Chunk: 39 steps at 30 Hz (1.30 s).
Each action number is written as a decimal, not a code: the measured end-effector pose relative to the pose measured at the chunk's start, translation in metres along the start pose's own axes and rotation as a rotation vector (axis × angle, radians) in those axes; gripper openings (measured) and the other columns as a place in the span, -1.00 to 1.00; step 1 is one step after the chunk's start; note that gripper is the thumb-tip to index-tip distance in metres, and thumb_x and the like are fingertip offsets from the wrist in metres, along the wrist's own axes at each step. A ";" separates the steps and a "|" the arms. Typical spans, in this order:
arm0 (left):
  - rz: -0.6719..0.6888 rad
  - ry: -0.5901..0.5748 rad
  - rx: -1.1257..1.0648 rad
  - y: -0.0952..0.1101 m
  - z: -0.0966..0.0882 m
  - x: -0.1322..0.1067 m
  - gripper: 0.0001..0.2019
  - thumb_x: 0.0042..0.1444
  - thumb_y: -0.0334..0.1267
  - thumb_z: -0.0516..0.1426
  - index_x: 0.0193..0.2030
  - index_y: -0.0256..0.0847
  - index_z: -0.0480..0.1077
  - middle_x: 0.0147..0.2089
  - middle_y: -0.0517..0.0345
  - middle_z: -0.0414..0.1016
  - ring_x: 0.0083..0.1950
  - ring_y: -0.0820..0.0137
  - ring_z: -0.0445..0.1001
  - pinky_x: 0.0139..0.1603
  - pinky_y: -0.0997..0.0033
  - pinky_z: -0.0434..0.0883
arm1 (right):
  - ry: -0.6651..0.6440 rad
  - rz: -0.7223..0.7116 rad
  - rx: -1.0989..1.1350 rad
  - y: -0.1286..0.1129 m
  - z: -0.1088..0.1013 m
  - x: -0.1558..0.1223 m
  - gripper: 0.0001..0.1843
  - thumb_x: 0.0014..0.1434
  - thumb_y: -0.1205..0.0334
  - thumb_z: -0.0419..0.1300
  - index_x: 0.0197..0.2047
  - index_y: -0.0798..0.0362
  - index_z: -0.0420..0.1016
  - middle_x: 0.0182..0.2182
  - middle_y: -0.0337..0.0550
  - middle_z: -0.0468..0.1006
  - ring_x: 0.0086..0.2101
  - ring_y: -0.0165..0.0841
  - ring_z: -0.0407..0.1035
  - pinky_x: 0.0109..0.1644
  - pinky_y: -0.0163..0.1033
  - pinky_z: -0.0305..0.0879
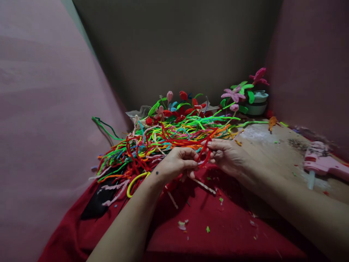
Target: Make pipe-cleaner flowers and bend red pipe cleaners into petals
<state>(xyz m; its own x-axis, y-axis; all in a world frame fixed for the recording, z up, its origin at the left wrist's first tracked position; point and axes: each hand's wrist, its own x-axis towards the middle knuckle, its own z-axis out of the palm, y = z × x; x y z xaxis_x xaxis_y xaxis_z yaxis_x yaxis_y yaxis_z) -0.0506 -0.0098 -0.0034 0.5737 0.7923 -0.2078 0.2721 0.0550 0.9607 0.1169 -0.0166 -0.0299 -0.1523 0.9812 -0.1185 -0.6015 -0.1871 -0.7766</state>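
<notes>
Between my two hands a red pipe cleaner (208,157) bends into a loop. My left hand (182,161) pinches its lower end, where a pale pink piece also shows at the fingertips. A whitish pipe cleaner (203,186) slants out below that hand; whether the fingers hold it I cannot tell. With thumb and forefinger, my right hand (222,151) grips the upper part of the red loop. Right behind both hands lies a tangled heap of pipe cleaners (169,134) in many colours.
Pipe cleaner flowers (183,95) stand behind the heap, with more beside a pale green pot (255,108). A pink glue gun (320,160) lies at the right on a board (272,145). Coloured scraps (182,225) dot the red cloth (229,236). Pink walls rise on both sides.
</notes>
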 end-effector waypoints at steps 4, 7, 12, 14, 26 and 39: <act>-0.014 -0.116 -0.138 -0.003 -0.002 -0.001 -0.78 -0.07 -0.36 0.15 -0.23 -0.29 0.32 -0.60 0.24 0.38 -0.69 0.55 0.32 -0.78 0.67 0.16 | -0.002 -0.005 -0.051 0.004 -0.001 0.001 -0.95 -0.17 0.40 0.23 -0.58 0.16 0.41 -0.68 -0.28 0.38 -0.69 -0.54 0.19 -0.65 -0.39 0.09; 0.029 -0.138 -0.320 -0.007 0.002 0.001 -0.75 -0.02 -0.26 0.17 -0.19 -0.26 0.31 -0.49 0.22 0.39 -0.61 0.52 0.40 -0.74 0.63 0.25 | -0.005 -0.009 -0.093 0.007 -0.004 0.003 -0.92 -0.18 0.36 0.25 -0.57 0.14 0.40 -0.66 -0.27 0.40 -0.69 -0.53 0.19 -0.65 -0.38 0.09; 0.091 -0.030 -0.295 -0.014 0.010 0.008 -0.77 0.00 -0.14 0.16 -0.36 -0.29 0.31 -0.52 0.24 0.38 -0.64 0.58 0.33 -0.71 0.61 0.28 | -0.028 -0.018 -0.179 0.010 -0.006 0.004 -0.89 -0.20 0.34 0.28 -0.57 0.15 0.40 -0.68 -0.30 0.37 -0.69 -0.54 0.19 -0.65 -0.39 0.08; 0.108 0.011 -0.234 -0.015 0.011 0.009 -0.77 0.04 -0.13 0.12 -0.40 -0.29 0.29 -0.57 0.22 0.39 -0.67 0.57 0.31 -0.71 0.60 0.26 | -0.041 -0.036 -0.204 0.011 -0.006 0.004 -0.88 -0.20 0.33 0.29 -0.56 0.15 0.41 -0.67 -0.28 0.39 -0.68 -0.52 0.22 -0.62 -0.37 0.11; 0.135 0.025 -0.083 -0.006 0.015 0.004 -0.82 0.09 -0.21 0.05 -0.42 -0.29 0.26 -0.63 0.20 0.38 -0.70 0.54 0.32 -0.68 0.59 0.27 | -0.100 -0.072 -0.230 0.013 -0.008 0.005 -0.77 -0.01 0.20 0.21 -0.58 0.18 0.41 -0.67 -0.20 0.43 -0.67 -0.49 0.27 -0.59 -0.37 0.12; 0.230 0.269 -0.128 -0.008 0.006 0.005 -0.86 0.05 -0.23 0.11 -0.35 -0.28 0.31 -0.65 0.26 0.39 -0.70 0.55 0.30 -0.68 0.59 0.27 | -0.250 0.043 -0.418 0.019 -0.007 0.000 -0.96 -0.09 0.38 0.24 -0.46 0.16 0.46 -0.60 -0.25 0.44 -0.65 -0.54 0.23 -0.57 -0.38 0.16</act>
<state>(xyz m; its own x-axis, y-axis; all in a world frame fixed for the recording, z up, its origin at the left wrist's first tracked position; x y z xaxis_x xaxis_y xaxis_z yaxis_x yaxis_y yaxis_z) -0.0449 -0.0097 -0.0132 0.3800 0.9233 0.0559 0.0508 -0.0812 0.9954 0.1107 -0.0198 -0.0492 -0.3848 0.9219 -0.0438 -0.2321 -0.1426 -0.9622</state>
